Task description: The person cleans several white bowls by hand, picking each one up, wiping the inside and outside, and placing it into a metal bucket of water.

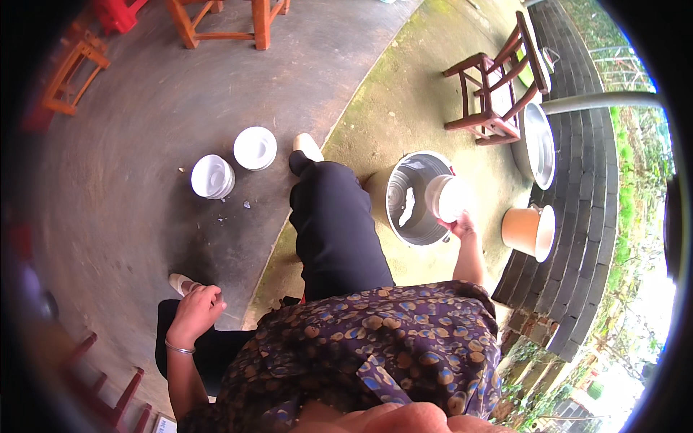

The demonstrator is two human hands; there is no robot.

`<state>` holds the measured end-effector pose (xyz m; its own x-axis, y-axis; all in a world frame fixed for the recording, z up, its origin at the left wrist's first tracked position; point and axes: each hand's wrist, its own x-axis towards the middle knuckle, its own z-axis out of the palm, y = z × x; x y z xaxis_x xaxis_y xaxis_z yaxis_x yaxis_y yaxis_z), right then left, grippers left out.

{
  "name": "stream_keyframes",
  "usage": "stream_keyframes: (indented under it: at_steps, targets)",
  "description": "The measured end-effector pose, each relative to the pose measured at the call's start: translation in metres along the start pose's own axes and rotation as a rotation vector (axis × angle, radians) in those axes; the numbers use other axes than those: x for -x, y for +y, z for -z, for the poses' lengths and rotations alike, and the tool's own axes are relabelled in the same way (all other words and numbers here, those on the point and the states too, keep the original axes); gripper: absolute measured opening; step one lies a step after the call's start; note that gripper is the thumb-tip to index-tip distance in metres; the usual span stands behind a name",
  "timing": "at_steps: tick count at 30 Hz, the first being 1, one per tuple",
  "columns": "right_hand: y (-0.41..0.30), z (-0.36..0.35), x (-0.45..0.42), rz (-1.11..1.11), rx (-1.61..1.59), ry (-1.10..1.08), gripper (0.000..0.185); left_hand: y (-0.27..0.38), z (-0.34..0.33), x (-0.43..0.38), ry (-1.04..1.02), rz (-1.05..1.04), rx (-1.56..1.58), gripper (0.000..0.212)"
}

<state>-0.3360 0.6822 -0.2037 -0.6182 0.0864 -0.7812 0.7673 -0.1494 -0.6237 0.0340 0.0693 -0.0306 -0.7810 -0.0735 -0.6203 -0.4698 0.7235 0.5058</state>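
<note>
My right hand (461, 224) grips white bowls (452, 199), seemingly a small stack, by the lower edge. They are over the right side of a metal bucket (380, 187), overlapping its mouth in view. Inside the bucket a bright patch shows, perhaps light on water. My left hand (199, 313), with a silver bangle at the wrist, is over my left knee; its fingers are loosely bent and nothing shows in them. Ahead of it on the concrete floor stand two stacks of white bowls, a nearer stack (213, 177) and a farther stack (255, 148).
Small white bits (247, 204) lie near the bowls. A wooden chair (487, 92) stands ahead right, beside a large metal basin (537, 146). An orange bucket (525, 230) sits against the low grey brick wall (587, 195). Wooden stools (224, 36) are at the far left.
</note>
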Motion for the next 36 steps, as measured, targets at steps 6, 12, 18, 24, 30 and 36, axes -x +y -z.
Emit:
stream_keyframes:
  at_steps: [6, 12, 18, 24, 30, 36]
  targets:
    - [0.076, -0.051, -0.066, -0.167, 0.056, 0.282, 0.044, 0.028, 0.009, -0.002, 0.165, -0.007, -0.171, 0.028]
    - [0.147, -0.08, -0.113, -0.027, 0.195, 0.476, 0.05, 0.054, 0.012, -0.003, 0.08, 0.12, -0.062, 0.029]
    - [0.179, -0.072, -0.142, 0.232, 0.615, 0.749, 0.058, 0.058, 0.005, -0.025, 0.001, 0.187, 0.016, 0.028]
    - [0.165, -0.09, -0.142, 0.2, 0.551, 0.762, 0.061, 0.065, 0.007, -0.046, -0.007, 0.126, 0.008, 0.027]
    - [0.176, -0.117, -0.15, 0.092, 0.577, 0.732, 0.06, 0.073, 0.012, -0.041, 0.016, 0.19, -0.02, 0.026]
    - [0.226, -0.01, -0.238, 0.032, 0.314, 0.797, 0.05, 0.051, 0.003, -0.079, -0.111, 0.078, 0.012, 0.025]
